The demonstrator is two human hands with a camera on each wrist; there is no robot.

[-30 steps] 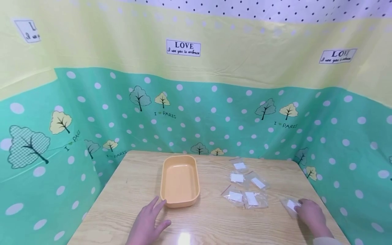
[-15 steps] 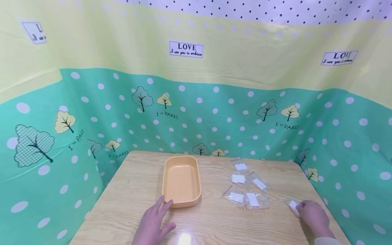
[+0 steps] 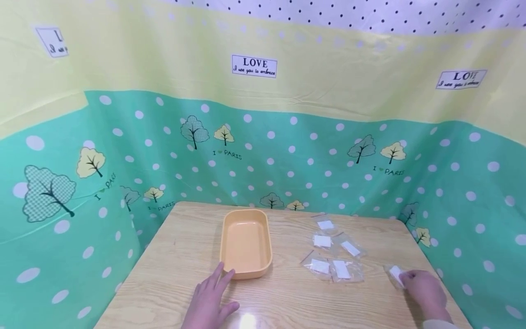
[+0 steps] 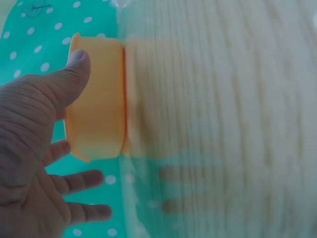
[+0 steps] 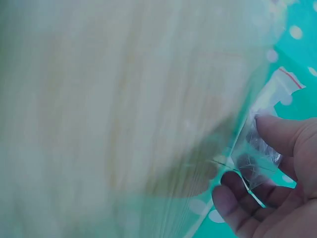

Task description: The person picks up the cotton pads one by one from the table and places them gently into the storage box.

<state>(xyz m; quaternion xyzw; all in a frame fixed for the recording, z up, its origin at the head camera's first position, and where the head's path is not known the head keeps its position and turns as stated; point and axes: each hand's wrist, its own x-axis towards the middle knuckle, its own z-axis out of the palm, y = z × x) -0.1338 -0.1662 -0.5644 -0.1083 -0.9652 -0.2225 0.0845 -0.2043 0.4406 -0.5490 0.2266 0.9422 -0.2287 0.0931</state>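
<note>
My right hand (image 3: pixel 425 290) pinches a small clear zip-lock bag (image 3: pixel 395 276) with a white label, near the table's right edge. In the right wrist view, the thumb lies on one face of the bag (image 5: pixel 262 136), with its red-lined seal strip pointing up and away. Several similar bags (image 3: pixel 322 241) lie grouped on the table to the left of this hand. My left hand (image 3: pixel 209 299) has its fingers spread, fingertips right at the near left corner of an orange plastic tray (image 3: pixel 246 275). From the left wrist, the thumb overlaps the tray's side wall (image 4: pixel 101 99).
The wooden table (image 3: pixel 164 274) carries the tray left of centre and the bags right of centre. A green dotted curtain (image 3: pixel 246 173) surrounds the table at the back and both sides. A light glare shows on the near tabletop.
The head view has shifted slightly, so the tray and bags appear a little further right. Both hands keep nearly the same places, and the right hand still holds its zip-lock bag.
</note>
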